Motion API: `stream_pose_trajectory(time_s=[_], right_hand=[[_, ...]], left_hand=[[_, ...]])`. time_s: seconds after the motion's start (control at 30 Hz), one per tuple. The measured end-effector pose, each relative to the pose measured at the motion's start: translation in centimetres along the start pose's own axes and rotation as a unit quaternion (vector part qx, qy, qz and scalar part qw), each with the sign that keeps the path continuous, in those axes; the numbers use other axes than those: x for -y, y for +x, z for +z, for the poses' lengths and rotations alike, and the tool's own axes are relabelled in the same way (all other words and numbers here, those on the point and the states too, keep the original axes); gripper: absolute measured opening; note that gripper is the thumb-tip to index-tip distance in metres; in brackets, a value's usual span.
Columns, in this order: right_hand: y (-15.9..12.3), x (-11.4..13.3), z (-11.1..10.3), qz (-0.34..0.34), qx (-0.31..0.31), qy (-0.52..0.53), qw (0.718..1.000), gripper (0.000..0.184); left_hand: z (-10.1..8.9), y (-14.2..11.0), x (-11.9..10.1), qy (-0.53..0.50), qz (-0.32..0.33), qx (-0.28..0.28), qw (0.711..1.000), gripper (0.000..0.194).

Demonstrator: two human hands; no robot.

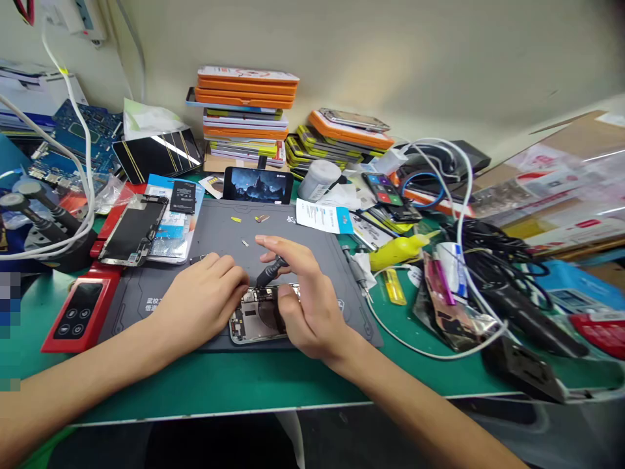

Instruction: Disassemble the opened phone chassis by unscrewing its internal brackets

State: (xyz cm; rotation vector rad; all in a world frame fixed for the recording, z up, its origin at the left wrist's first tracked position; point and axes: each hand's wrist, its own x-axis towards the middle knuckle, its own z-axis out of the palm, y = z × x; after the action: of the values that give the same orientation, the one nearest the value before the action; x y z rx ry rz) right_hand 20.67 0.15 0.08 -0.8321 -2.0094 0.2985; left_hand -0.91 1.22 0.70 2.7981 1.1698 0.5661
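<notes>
Close to the desk's [195,391] front edge, the fingers of my right hand [312,303] are curling around a dark cylindrical tool [267,272], with the index finger sticking out past it and the thumb hanging over the opened phone [254,326]. My left hand [208,290] is bunching its fingers up narrow at the phone's left side; can't tell if they're pinching anything. That phone is lying innards-up near the front edge of the gray mat [215,228], and the tool is leaning over its far side.

Farther up the mat, a little silver piece [245,243], a yellow bit [236,220] and a small gold-colored part [262,218] are sitting loose. Just behind the mat's back edge, another phone [258,185] is showing a dark mountain picture. Off the left edge, a removed display panel [131,231] is resting on a red device [81,312], and a black battery [183,197] is lying on some packaging just right of it.

Over on the right, a yellow squeeze bottle [398,252] is lying on its side, and a white cable [420,352] is looping toward the desk's front edge. Toward the back, a big stack of flat boxes [249,98] is standing by the wall.
</notes>
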Motion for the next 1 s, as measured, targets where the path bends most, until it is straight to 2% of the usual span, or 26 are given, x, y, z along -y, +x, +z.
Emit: stream_pose_trajectory(time_s=[0.17, 0.43, 0.53, 0.7, 0.8, 0.87, 0.93, 1.0], right_hand=[[0.2, -0.1, 0.4, 0.012, -0.024, -0.025, 0.999, 0.063], [-0.2, -0.1, 0.7, 0.041, -0.058, 0.091, 0.993, 0.056], [-0.1, 0.0, 0.8, 0.04, -0.062, 0.103, 0.992, 0.054], [0.6, -0.1, 0.4, 0.041, -0.1, 0.054, 0.993, 0.051], [1.3, -0.8, -0.9, 0.069, -0.12, -0.045, 0.989, 0.057], [1.9, -1.4, -2.2, 0.114, -0.065, -0.154, 0.979, 0.051], [2.4, -2.2, -3.3, 0.17, 0.043, -0.265, 0.948, 0.042], [2.6, -3.0, -3.8, 0.212, 0.119, -0.318, 0.916, 0.04]], left_hand=[[0.0, 0.0, 0.2, -0.02, 0.005, -0.016, 1.0, 0.019], [0.1, 0.0, 0.5, -0.032, 0.028, -0.024, 0.999, 0.023], [-0.1, 0.0, 0.7, -0.037, 0.029, -0.032, 0.998, 0.028], [-0.3, -0.1, 1.0, -0.047, 0.026, -0.044, 0.998, 0.031], [-0.4, 0.0, 1.1, -0.053, 0.021, -0.052, 0.997, 0.032], [-0.4, 0.0, 1.0, -0.05, 0.007, -0.056, 0.997, 0.034], [-0.5, 0.2, 0.8, -0.046, -0.009, -0.055, 0.997, 0.036], [-0.6, 0.3, 0.7, -0.041, -0.022, -0.052, 0.998, 0.038]])
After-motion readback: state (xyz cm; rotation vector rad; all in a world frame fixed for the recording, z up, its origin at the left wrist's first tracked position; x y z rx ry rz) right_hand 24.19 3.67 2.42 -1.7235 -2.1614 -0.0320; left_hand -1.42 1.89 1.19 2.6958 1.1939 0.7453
